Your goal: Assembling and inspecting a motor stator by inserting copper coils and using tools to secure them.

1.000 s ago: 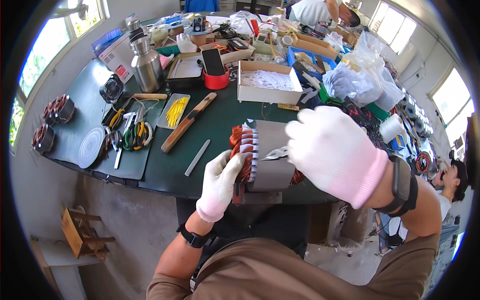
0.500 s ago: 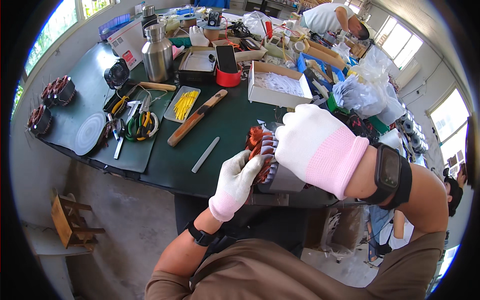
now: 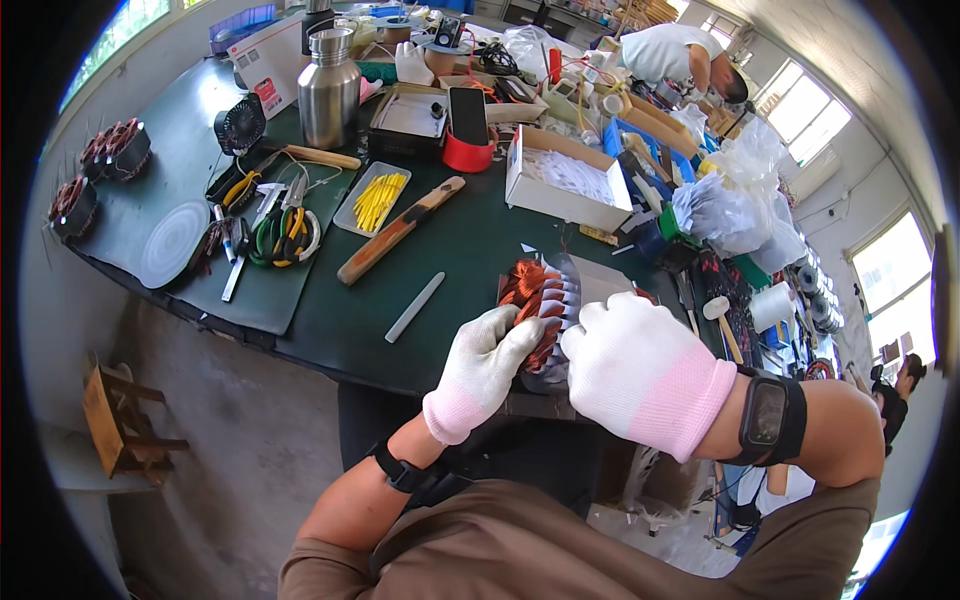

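Note:
A motor stator with copper windings sits at the front edge of the green-topped table. White insulating strips stick out between its coils. My left hand, in a white glove with a pink cuff, has thumb and fingers closed on the near left part of the copper winding. On the stator's right side my right hand, gloved the same way, is curled into a fist by the strips. Its fingertips are hidden, so whatever it holds cannot be seen. A pale flat stick lies left of the stator.
Farther off are a wooden bar, a tray of yellow strips, a box of white paper pieces and a steel bottle. Pliers lie leftward; a mallet lies right. Another person bends over the far end.
My right hand has moved down and toward me, uncovering more of the stator's right side. My left hand keeps its grip on the winding. The view has shifted slightly.

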Demonstrator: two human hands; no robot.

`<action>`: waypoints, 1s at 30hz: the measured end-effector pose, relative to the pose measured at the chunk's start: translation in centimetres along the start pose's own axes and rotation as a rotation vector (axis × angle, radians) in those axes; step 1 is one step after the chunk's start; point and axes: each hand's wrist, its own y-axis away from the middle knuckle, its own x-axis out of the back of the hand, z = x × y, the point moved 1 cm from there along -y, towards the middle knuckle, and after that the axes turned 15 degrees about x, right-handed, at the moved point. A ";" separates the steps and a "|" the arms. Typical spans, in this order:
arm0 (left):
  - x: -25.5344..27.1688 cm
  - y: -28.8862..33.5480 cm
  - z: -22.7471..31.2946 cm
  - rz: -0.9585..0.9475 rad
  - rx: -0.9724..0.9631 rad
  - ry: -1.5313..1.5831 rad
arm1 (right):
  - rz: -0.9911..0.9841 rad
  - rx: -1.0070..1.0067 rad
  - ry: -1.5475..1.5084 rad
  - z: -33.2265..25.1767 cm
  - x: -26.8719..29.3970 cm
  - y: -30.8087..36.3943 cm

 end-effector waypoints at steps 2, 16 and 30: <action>0.0 0.0 0.1 -0.010 0.006 -0.018 | 0.103 -0.013 0.028 0.5 0.0 0.7; -0.2 -0.2 0.3 0.041 -0.046 -0.044 | 0.062 -0.131 0.055 1.4 1.8 -0.2; -0.2 0.0 -0.3 0.044 -0.064 -0.033 | 0.117 -0.121 0.095 1.0 1.6 1.0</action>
